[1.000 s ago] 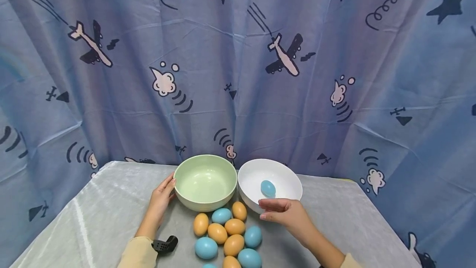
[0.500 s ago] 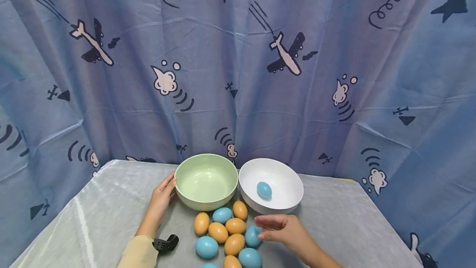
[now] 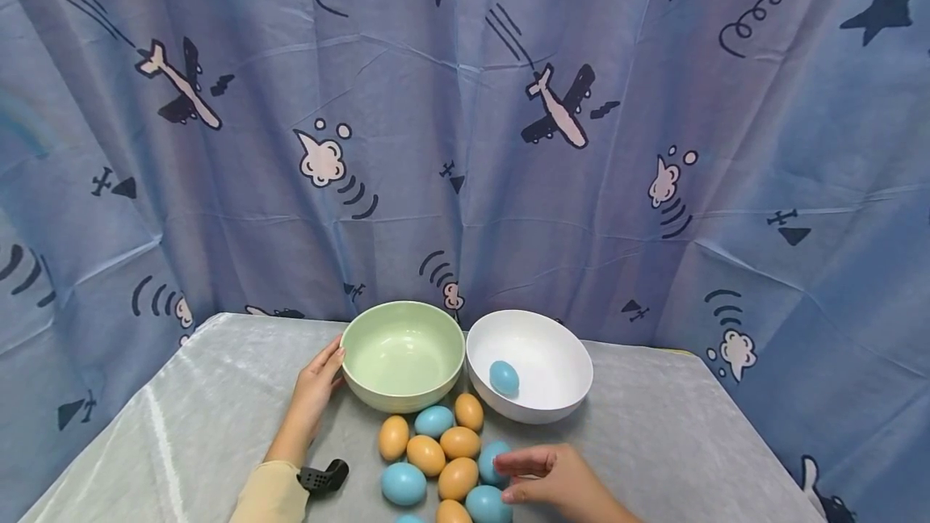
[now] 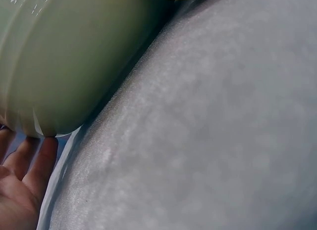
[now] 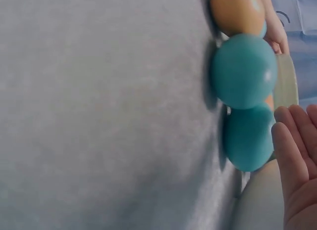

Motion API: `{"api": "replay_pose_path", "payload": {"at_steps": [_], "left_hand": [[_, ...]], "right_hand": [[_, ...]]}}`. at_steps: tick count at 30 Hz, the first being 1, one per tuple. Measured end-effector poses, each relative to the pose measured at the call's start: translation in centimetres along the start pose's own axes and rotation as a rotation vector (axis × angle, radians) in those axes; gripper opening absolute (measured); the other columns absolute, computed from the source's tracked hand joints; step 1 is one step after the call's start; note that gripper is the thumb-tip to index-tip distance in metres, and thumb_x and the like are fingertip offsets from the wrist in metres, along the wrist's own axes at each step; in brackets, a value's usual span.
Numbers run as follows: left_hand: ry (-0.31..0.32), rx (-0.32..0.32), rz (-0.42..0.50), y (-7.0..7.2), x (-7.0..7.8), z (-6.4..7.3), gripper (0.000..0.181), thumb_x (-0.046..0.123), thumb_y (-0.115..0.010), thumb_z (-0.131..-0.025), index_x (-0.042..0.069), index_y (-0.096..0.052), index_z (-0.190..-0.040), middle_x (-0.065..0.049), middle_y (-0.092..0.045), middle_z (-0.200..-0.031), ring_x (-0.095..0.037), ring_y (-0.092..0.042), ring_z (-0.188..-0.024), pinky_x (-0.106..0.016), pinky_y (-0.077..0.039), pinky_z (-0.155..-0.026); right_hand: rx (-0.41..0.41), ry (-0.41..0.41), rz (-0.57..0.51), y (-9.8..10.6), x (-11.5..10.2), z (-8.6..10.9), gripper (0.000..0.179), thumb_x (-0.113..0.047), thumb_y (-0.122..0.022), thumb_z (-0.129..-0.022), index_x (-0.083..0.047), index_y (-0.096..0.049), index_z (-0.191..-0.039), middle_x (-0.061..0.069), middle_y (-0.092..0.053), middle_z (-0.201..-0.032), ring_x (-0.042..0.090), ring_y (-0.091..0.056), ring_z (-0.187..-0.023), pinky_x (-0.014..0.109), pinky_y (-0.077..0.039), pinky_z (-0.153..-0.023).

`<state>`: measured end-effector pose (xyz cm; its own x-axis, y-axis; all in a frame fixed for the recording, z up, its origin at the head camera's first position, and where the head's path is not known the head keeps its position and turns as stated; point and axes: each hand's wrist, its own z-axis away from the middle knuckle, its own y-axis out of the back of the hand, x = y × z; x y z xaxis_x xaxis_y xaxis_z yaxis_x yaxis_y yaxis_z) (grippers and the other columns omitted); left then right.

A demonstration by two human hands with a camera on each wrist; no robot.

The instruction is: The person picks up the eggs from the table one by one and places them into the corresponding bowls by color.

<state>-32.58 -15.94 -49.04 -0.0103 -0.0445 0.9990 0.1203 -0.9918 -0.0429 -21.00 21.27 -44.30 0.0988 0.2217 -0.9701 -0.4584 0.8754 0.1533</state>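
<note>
My left hand (image 3: 314,391) rests against the left side of the green bowl (image 3: 403,357). In the left wrist view its straight fingers touch the bowl's wall (image 4: 64,67). Beside the right edge of the egg group, my right hand (image 3: 563,476) hovers with fingers extended and nothing in them. Its fingertips overlap a blue egg (image 3: 488,462) in the head view; a second blue egg (image 3: 487,505) lies just below. The right wrist view shows these eggs, one blue egg (image 5: 243,70) above the other, apart from the palm. A blue egg (image 3: 504,378) lies inside the white bowl (image 3: 559,370).
Several orange eggs (image 3: 425,455) and more blue eggs (image 3: 403,483) cluster in front of the bowls, some cut off by the lower frame edge. A grey cloth (image 3: 196,426) covers the table. Behind hangs a patterned blue curtain (image 3: 407,248).
My right hand has moved from over the white bowl's front rim down toward the right-hand blue eggs. The egg in the white bowl has rolled left. My left hand stays put.
</note>
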Motion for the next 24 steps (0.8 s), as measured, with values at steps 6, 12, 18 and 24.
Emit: {"api": "replay_pose_path", "payload": {"at_steps": [6, 12, 18, 24], "left_hand": [[-0.003, -0.01, -0.003, 0.1, -0.1, 0.1, 0.06, 0.04, -0.049, -0.105, 0.012, -0.034, -0.156, -0.009, -0.032, -0.163, -0.026, -0.033, -0.148, -0.05, -0.036, -0.12], [0.005, -0.011, -0.003, 0.1, -0.1, 0.2, 0.059, 0.038, -0.048, -0.105, 0.013, -0.033, -0.156, -0.008, -0.031, -0.163, -0.027, -0.031, -0.148, -0.05, -0.035, -0.12], [-0.001, -0.012, -0.001, 0.1, -0.2, 0.1, 0.058, 0.038, -0.048, -0.105, 0.014, -0.034, -0.156, -0.008, -0.032, -0.163, -0.027, -0.033, -0.148, -0.05, -0.036, -0.119], [-0.003, -0.01, 0.001, 0.1, -0.3, -0.1, 0.057, 0.037, -0.048, -0.105, 0.014, -0.035, -0.155, -0.007, -0.034, -0.162, -0.024, -0.035, -0.146, -0.048, -0.038, -0.118]], "right_hand": [[-0.024, -0.008, -0.008, -0.3, 0.7, 0.0, 0.05, -0.017, -0.084, -0.08, 0.008, -0.067, -0.12, 0.018, -0.072, -0.118, 0.021, -0.069, -0.11, 0.031, -0.06, -0.092], [-0.013, -0.037, 0.048, -0.5, 1.3, -0.2, 0.049, -0.018, -0.086, -0.077, 0.006, -0.07, -0.117, 0.018, -0.073, -0.115, 0.023, -0.07, -0.108, 0.035, -0.06, -0.093], [-0.018, -0.033, 0.062, -0.6, 1.9, -0.4, 0.05, -0.018, -0.087, -0.076, 0.006, -0.07, -0.116, 0.016, -0.074, -0.114, 0.022, -0.071, -0.106, 0.034, -0.06, -0.091], [-0.02, -0.06, 0.043, -0.8, 2.5, -0.8, 0.045, -0.012, -0.086, -0.076, 0.005, -0.071, -0.115, 0.015, -0.075, -0.112, 0.02, -0.071, -0.104, 0.035, -0.061, -0.091]]}}
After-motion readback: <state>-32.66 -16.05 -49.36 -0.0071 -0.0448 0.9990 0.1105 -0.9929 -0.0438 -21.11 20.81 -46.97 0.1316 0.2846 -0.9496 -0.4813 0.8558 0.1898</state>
